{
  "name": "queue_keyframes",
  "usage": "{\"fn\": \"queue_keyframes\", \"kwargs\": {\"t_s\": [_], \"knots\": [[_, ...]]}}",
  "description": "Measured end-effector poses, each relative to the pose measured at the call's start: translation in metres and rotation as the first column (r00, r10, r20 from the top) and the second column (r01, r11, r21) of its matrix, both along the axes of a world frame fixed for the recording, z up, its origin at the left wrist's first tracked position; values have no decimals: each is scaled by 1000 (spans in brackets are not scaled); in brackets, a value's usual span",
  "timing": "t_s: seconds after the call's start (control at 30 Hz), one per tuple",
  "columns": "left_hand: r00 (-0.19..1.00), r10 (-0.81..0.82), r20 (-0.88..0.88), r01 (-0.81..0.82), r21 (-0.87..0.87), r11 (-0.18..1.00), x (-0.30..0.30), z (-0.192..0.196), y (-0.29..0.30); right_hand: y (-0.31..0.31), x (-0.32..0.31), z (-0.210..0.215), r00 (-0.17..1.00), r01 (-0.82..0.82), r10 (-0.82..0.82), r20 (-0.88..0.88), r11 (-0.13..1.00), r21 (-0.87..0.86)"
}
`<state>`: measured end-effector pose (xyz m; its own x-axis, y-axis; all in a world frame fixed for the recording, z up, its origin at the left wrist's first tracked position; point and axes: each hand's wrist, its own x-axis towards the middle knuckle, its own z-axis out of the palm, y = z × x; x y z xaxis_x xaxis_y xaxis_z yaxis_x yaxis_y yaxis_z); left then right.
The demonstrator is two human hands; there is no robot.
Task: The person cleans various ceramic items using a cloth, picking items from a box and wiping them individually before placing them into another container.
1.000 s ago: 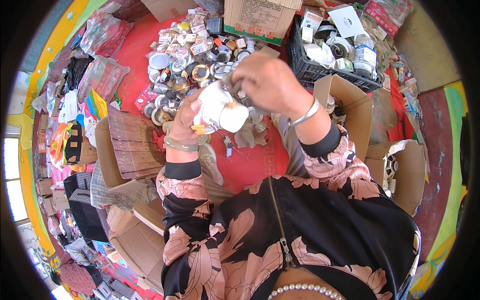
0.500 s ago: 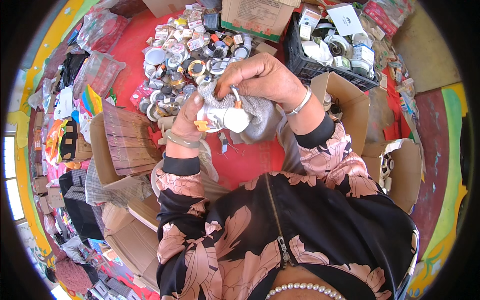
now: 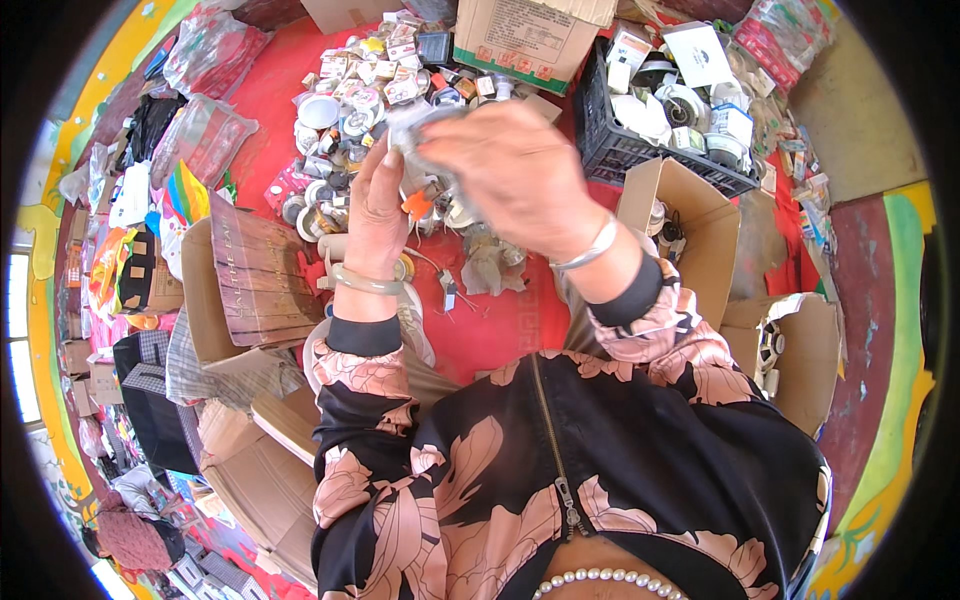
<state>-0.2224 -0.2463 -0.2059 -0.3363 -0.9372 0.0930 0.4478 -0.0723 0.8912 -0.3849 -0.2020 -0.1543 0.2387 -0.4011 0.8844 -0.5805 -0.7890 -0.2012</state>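
Holding: a small white lamp fitting with an orange part [image 3: 420, 200], pinched between both my hands above the red floor mat [image 3: 500, 330].
Far left of my fingers: clear plastic bags [image 3: 205, 130] and bright packets lie well apart from me, beyond a brown cardboard box [image 3: 262, 270] that sits just outside my left wrist.
Left hand [image 3: 378, 215]: upright, palm turned inward, fingers curled shut around the fitting's left side; a pale green bangle [image 3: 365, 283] rings the wrist.
Fitting against my fingers: it sits between the two hands, its orange part just right of my left palm, its pale top poking above my fingertips; most of the body is hidden.
Beyond my fingertips: a heap of round fittings and small cartons [image 3: 350, 110] is spread on the mat, close underneath.
Right hand [image 3: 520, 180]: blurred, arched over the fitting from the right; fingers seem clamped on its top, though I cannot tell exactly how. A silver bracelet [image 3: 590, 250] is on the wrist.
Right of my fingers: a black crate [image 3: 650, 150] of parts and an open cardboard box [image 3: 690, 240].
Risk: I judge my grip shallow; a twist could slip the fitting loose into the heap below, where it would be lost among lookalikes.
Risk: the thin wires [image 3: 450, 290] under my hands could snag.
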Motion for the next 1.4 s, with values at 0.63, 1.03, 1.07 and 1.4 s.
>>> {"fn": "queue_keyframes", "kwargs": {"t_s": [0.63, 1.03, 1.07, 1.4], "knots": [[866, 68, -496, 146, 379, 914, -8, -2, 0, -14, 6, -23, 952, -205, 86, 295, 892, 403], [966, -121, -230, 155, 136, 979, -11, -13, 8, -21, 6, -31, 884, -18, -266, 385, 803, 596], [965, -172, -199, 196, 107, 975, -12, -15, 8, -33, -12, -38, 903, 52, -296, 312, 795, 605], [984, 61, -166, -38, 140, 989, -29, -21, 12, -20, 19, -41, 873, -55, -215, 437, 847, 528]]}}
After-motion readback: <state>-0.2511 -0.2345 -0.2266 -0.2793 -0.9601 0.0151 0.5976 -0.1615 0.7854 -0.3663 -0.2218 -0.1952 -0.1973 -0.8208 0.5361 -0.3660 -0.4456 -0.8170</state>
